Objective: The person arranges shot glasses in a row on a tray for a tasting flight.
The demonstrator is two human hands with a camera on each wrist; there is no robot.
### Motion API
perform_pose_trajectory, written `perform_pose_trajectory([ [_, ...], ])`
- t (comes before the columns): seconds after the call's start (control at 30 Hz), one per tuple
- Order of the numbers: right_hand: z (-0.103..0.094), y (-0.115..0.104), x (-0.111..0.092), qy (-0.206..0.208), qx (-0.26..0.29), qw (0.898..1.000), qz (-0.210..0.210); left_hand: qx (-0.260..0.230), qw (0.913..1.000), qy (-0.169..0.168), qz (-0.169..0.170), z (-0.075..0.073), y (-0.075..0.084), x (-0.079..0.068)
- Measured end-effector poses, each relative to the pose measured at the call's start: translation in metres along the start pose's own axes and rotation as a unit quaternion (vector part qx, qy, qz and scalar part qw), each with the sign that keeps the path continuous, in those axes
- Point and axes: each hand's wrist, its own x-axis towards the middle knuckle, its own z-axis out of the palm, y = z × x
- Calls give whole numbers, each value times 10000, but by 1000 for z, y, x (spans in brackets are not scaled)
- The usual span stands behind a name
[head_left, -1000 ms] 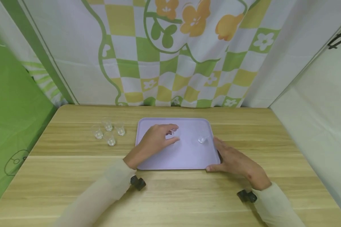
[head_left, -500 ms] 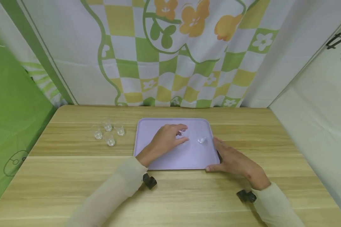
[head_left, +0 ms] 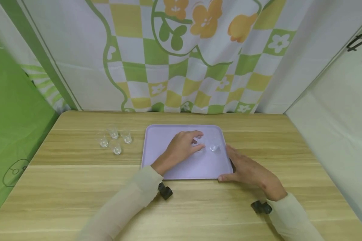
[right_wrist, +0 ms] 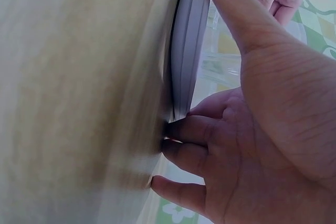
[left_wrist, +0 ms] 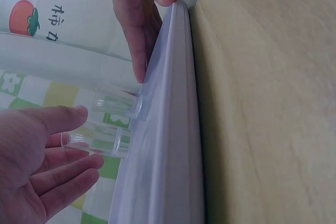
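In the head view my left hand [head_left: 181, 146] is over the lilac tray [head_left: 196, 169], right of its middle. Its thumb and fingers sit on either side of a clear shot glass [left_wrist: 107, 139], pinching it near the rim. That glass is upright, its base close over the tray's surface in the left wrist view. Just to the right stands a second shot glass [head_left: 213, 147] on the tray. My right hand [head_left: 248, 169] holds the tray's near right corner. Its thumb lies at the front edge and its fingers [right_wrist: 191, 129] against the right side.
Several more clear shot glasses [head_left: 117, 150] stand in a cluster on the wooden table [head_left: 199, 207], left of the tray. A checked, flowered curtain [head_left: 187, 70] hangs along the table's back edge. Pale cloth [head_left: 335, 110] encloses the right side, green cloth [head_left: 15, 110] the left.
My left hand has moved right across the tray with the shot glass, coming up beside the standing one. The right hand has stayed at the tray's corner.
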Motion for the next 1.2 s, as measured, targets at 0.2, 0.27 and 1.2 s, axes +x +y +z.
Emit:
perform_pose_trajectory([
  [0.2, 0, -1, 0, -14, 45, 10000, -48, -39, 10000, 2, 10, 4, 0, 2],
  [0.27, 0, -1, 1, -20, 60, 9999, -79, -36, 10000, -18, -27, 5, 0, 2],
  [1.2, 0, 0, 0, -38, 16, 10000, 44, -3, 9996, -227, -190, 15, 3, 10],
])
